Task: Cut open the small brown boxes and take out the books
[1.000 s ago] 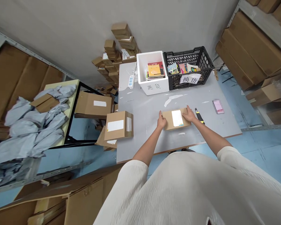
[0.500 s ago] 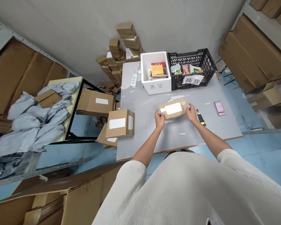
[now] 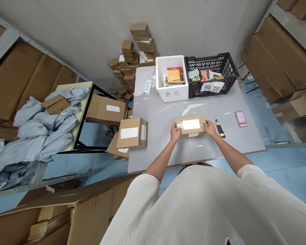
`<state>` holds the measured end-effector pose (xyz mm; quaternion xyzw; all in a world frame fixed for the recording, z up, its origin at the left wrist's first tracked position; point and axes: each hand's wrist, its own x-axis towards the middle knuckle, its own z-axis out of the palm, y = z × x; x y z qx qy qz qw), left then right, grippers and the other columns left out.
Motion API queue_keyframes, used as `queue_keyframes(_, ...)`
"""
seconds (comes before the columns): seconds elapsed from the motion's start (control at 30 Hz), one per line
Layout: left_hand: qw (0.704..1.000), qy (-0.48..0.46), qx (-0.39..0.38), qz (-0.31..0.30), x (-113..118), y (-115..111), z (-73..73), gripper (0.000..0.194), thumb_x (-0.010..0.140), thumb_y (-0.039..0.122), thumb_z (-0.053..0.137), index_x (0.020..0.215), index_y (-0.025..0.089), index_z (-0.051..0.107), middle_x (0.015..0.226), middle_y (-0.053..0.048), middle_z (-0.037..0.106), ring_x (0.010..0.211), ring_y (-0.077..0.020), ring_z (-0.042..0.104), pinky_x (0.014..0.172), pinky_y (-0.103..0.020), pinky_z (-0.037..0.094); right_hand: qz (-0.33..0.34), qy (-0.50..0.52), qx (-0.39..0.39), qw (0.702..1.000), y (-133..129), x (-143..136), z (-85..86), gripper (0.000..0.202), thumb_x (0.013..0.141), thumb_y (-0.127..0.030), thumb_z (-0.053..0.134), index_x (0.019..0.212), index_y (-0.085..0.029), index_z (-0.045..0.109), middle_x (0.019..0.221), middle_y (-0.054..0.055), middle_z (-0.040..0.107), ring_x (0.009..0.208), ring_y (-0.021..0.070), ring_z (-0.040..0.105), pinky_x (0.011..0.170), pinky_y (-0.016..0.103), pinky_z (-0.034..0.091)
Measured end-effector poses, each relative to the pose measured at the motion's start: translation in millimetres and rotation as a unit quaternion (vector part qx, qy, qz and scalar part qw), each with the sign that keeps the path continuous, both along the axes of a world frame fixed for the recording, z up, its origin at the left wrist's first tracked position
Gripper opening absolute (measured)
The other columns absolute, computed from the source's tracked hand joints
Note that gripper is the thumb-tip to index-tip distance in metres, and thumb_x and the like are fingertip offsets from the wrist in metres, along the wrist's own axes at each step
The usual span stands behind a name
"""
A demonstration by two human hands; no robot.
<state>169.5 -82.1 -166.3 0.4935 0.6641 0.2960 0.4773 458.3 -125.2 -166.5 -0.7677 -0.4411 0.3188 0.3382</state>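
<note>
A small brown cardboard box (image 3: 179, 122) with a white label on top is held between both hands over the middle front of the grey table (image 3: 158, 136). My left hand (image 3: 175, 132) grips its left end, and my right hand (image 3: 209, 128) grips its right end. Just right of my right hand lies a yellow and black box cutter (image 3: 220, 129). A larger labelled box (image 3: 132, 136) stands at the table's left edge.
A white foam bin (image 3: 172, 94) and a black crate (image 3: 231, 81), both with books, stand at the back. A power strip (image 3: 148, 87) lies left of them. A pink pixelated item (image 3: 241, 119) is at the right. Grey parcels (image 3: 38, 134) fill a side table.
The box between my hands has come nearer to the front and levelled out, showing its front side with a second white label. The view has shifted slightly.
</note>
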Motion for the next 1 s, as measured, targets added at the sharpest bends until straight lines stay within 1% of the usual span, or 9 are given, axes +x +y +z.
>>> queue_keyframes(0.13, 0.999, -0.002, -0.04, 0.013, -0.4, 4.5, 7.7, 0.081, 0.084, 0.028, 0.07, 0.162, 0.026, 0.049, 0.152, -0.012, 0.065, 0.134, -0.0277, 0.064, 0.114, -0.04, 0.051, 0.02, 0.082, 0.012, 0.996, 1.3, -1.3, -5.9, 0.061, 0.091, -0.044, 0.056, 0.147, -0.022, 0.065, 0.142, 0.013, 0.072, 0.12, 0.0305, 0.07, 0.116, 0.05, 0.053)
queue_keyframes(0.23, 0.997, -0.033, -0.07, -0.002, 1.2, 7.1, 17.7, 0.088, 0.081, 0.024, 0.072, 0.165, 0.026, 0.047, 0.149, -0.012, 0.069, 0.131, -0.0282, 0.068, 0.112, -0.04, 0.052, 0.016, 0.121, -0.006, 0.992, 1.8, 0.6, -6.9, 0.078, 0.086, -0.04, 0.061, 0.163, -0.025, 0.051, 0.146, 0.012, 0.071, 0.121, 0.0299, 0.072, 0.116, 0.051, 0.054)
queue_keyframes(0.37, 0.996, -0.049, -0.076, -0.029, 3.8, 7.5, 32.5, 0.077, 0.084, 0.027, 0.071, 0.159, 0.03, 0.055, 0.138, -0.008, 0.075, 0.123, -0.0277, 0.071, 0.11, -0.041, 0.053, 0.003, 0.122, -0.024, 0.992, 3.9, 5.0, -3.7, 0.094, 0.08, -0.038, 0.068, 0.17, -0.029, 0.04, 0.145, 0.011, 0.07, 0.119, 0.0308, 0.073, 0.116, 0.053, 0.054)
queue_keyframes(0.53, 0.997, -0.041, -0.059, 0.023, 4.8, 8.0, 40.8, 0.068, 0.098, 0.045, 0.065, 0.161, 0.025, 0.049, 0.144, -0.013, 0.068, 0.125, -0.0265, 0.069, 0.107, -0.037, 0.053, 0.022, 0.135, 0.06, 0.989, 6.9, 4.2, 1.3, 0.101, 0.077, -0.036, 0.066, 0.172, -0.028, 0.034, 0.155, 0.013, 0.06, 0.134, 0.0296, 0.064, 0.118, 0.049, 0.053)
queue_keyframes(0.63, 0.997, -0.038, -0.057, 0.031, 3.4, 7.3, 34.2, 0.066, 0.099, 0.042, 0.062, 0.161, 0.023, 0.047, 0.141, -0.012, 0.068, 0.124, -0.0252, 0.069, 0.105, -0.035, 0.054, 0.017, 0.137, 0.059, 0.989, 2.4, 1.8, 1.3, 0.088, 0.083, -0.043, 0.058, 0.168, -0.028, 0.041, 0.154, 0.013, 0.059, 0.134, 0.0287, 0.063, 0.118, 0.05, 0.052)
queue_keyframes(0.73, 0.998, -0.019, -0.061, 0.027, 1.3, 2.7, 20.3, 0.072, 0.094, 0.032, 0.066, 0.162, 0.021, 0.045, 0.137, -0.012, 0.068, 0.119, -0.0245, 0.07, 0.105, -0.034, 0.054, -0.013, 0.105, 0.015, 0.994, -7.8, -0.5, -0.2, 0.071, 0.09, -0.051, 0.051, 0.156, -0.024, 0.057, 0.145, 0.015, 0.063, 0.128, 0.0293, 0.064, 0.118, 0.051, 0.05)
queue_keyframes(0.8, 0.998, 0.002, -0.065, 0.023, 0.2, -2.6, 9.6, 0.076, 0.091, 0.031, 0.067, 0.162, 0.022, 0.044, 0.139, -0.012, 0.067, 0.118, -0.024, 0.07, 0.105, -0.035, 0.053, -0.03, 0.086, -0.006, 0.996, -15.4, -1.7, -1.8, 0.066, 0.092, -0.054, 0.051, 0.148, -0.022, 0.063, 0.138, 0.015, 0.067, 0.124, 0.0297, 0.065, 0.118, 0.051, 0.05)
queue_keyframes(0.9, 0.996, 0.033, -0.08, 0.016, -0.6, -10.8, -4.3, 0.071, 0.091, 0.035, 0.067, 0.158, 0.023, 0.049, 0.138, -0.013, 0.069, 0.12, -0.0256, 0.07, 0.107, -0.038, 0.052, -0.034, 0.061, -0.03, 0.997, -24.9, -2.1, -4.9, 0.06, 0.091, -0.053, 0.055, 0.141, -0.021, 0.067, 0.131, 0.015, 0.07, 0.117, 0.0297, 0.068, 0.116, 0.051, 0.051)
queue_keyframes(1.0, 0.993, 0.037, -0.108, 0.0, -0.7, -14.8, -13.3, 0.062, 0.093, 0.041, 0.067, 0.151, 0.022, 0.056, 0.127, -0.013, 0.075, 0.118, -0.0287, 0.072, 0.107, -0.041, 0.053, -0.026, 0.035, -0.05, 0.998, -30.2, 0.3, -8.1, 0.053, 0.092, -0.05, 0.056, 0.133, -0.02, 0.071, 0.128, 0.015, 0.072, 0.118, 0.031, 0.069, 0.116, 0.051, 0.05)
